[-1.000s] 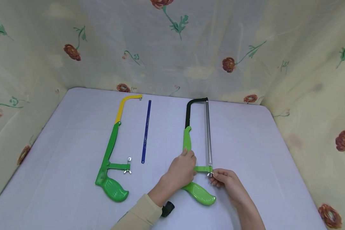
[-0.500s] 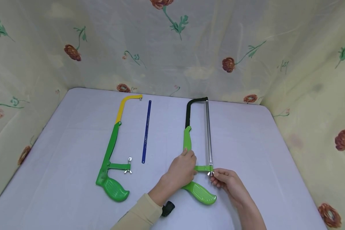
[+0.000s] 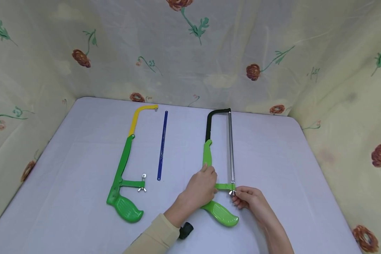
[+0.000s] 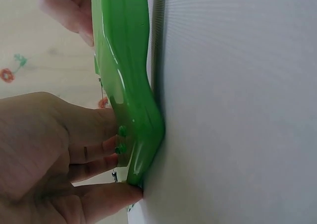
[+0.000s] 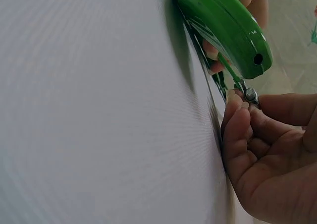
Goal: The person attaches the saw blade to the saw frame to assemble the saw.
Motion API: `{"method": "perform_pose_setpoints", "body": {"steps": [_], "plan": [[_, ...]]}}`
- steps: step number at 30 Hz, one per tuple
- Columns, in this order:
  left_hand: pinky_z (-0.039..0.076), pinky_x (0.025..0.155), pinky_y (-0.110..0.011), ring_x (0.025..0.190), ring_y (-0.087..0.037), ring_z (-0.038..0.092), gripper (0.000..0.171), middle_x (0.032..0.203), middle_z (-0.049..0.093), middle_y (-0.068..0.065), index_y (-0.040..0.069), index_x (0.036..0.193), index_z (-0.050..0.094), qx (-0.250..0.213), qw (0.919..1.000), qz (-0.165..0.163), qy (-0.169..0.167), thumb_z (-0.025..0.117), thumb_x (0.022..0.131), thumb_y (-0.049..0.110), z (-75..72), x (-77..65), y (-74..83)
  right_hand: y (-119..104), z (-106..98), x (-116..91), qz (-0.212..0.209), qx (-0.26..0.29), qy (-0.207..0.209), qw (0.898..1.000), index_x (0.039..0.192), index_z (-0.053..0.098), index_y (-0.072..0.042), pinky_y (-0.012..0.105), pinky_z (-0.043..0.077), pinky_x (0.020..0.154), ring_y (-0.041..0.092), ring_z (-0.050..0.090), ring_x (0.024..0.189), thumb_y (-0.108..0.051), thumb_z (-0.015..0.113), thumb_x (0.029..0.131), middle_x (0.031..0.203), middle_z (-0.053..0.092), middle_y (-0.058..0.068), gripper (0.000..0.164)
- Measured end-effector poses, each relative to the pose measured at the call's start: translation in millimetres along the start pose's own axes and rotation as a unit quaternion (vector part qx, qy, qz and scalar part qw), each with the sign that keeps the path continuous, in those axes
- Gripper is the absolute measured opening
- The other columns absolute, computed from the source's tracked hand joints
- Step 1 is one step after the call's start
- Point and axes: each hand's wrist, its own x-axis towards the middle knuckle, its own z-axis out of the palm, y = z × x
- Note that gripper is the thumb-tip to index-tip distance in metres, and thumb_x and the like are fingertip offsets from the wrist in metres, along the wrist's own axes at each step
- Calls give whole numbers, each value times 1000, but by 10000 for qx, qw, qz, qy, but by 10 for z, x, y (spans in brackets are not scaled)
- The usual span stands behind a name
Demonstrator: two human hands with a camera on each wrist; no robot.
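A light green hacksaw [image 3: 221, 213] with a black front bow lies flat on the table, a grey blade [image 3: 231, 148] spanning its right side. My left hand [image 3: 200, 187] grips its frame just above the handle; in the left wrist view the thumb and fingers [image 4: 94, 130] close on both sides of the green body [image 4: 126, 75]. With thumb and fingers my right hand [image 3: 252, 203] pinches the wing nut [image 3: 232, 193] at the end of the short green arm. The right wrist view shows that wing nut [image 5: 251, 94] between the fingertips, below the handle's end [image 5: 247, 50].
To the left lies a second hacksaw [image 3: 127, 210], darker green with a yellow bow and no blade fitted. A loose blue blade [image 3: 162, 146] rests between the two saws. Near my left sleeve [image 3: 158, 233] is a small black object [image 3: 186, 230]. Floral cloth [image 3: 190, 70] hangs behind the white table [image 3: 66, 169].
The wing nut's wings sit at a slightly different angle between my right fingertips. Both hands and both saws otherwise keep their places.
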Motion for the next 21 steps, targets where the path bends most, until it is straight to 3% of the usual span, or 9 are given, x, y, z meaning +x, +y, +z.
{"method": "perform_pose_setpoints", "body": {"steps": [8, 14, 18, 21], "plan": [[38, 118, -33, 119, -17, 62, 44, 113, 67, -5, 5, 111, 70, -96, 9999, -93, -8, 73, 87, 42, 6, 6, 1, 8, 23, 15, 129, -134, 230, 9996, 110, 62, 15, 23, 57, 66, 12, 62, 72, -9, 50, 98, 81, 67, 4, 29], [38, 118, -33, 121, -17, 61, 44, 116, 66, -6, 5, 113, 70, -123, 9998, -118, -107, 73, 88, 42, -2, 8, 2, 12, 105, 0, 170, -604, 750, 9952, 107, 66, 11, 25, 57, 65, 14, 62, 72, -11, 52, 98, 81, 67, 7, 27], [38, 118, -33, 120, -17, 61, 45, 115, 66, -5, 5, 112, 70, -26, 9999, -102, -111, 74, 87, 42, 7, 12, 7, -12, 151, -12, 153, -1093, 1168, 9870, 106, 68, 7, 24, 57, 62, 14, 61, 71, -11, 57, 95, 81, 68, 8, 24], [39, 117, -33, 119, -16, 61, 45, 113, 66, -4, 6, 111, 71, 98, 9999, -53, -62, 74, 86, 44, 21, 15, 4, -23, 170, -17, 42, -1679, 1540, 9737, 102, 71, 1, 21, 54, 60, 12, 60, 69, -12, 63, 92, 81, 68, 6, 19]]}}
